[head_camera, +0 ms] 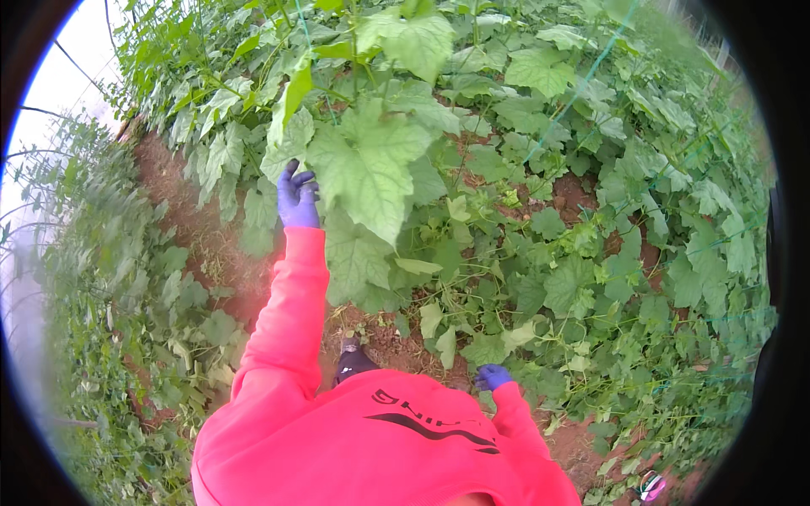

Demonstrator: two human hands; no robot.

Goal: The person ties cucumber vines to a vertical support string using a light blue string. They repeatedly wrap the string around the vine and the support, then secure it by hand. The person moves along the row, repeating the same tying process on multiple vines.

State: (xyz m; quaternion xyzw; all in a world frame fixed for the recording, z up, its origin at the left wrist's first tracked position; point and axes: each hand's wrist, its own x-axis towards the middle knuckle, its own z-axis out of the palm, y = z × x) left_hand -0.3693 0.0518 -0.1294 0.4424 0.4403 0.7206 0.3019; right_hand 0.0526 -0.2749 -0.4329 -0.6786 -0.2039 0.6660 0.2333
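Observation:
My left hand (pixel 297 195), in a purple glove, is raised at the upper left beside a large lobed leaf (pixel 370 164) of a climbing vine. Its fingers are bent and apart, with nothing plainly held between them; the leaves behind partly blend with the fingertips. My right hand (pixel 492 377), in a similar glove, hangs low near my body at the edge of the foliage, its fingers curled. Whether it holds anything cannot be told. A green twine (pixel 305 31) runs down to the vine above my left hand, and another twine (pixel 588 76) slants across the plants at the right.
Dense vines fill the front and right, with more plants (pixel 95 253) along the left. A strip of reddish soil (pixel 190 215) runs between them. My shoe (pixel 350 345) stands on soil below. A small pink and white object (pixel 652 487) lies at the lower right.

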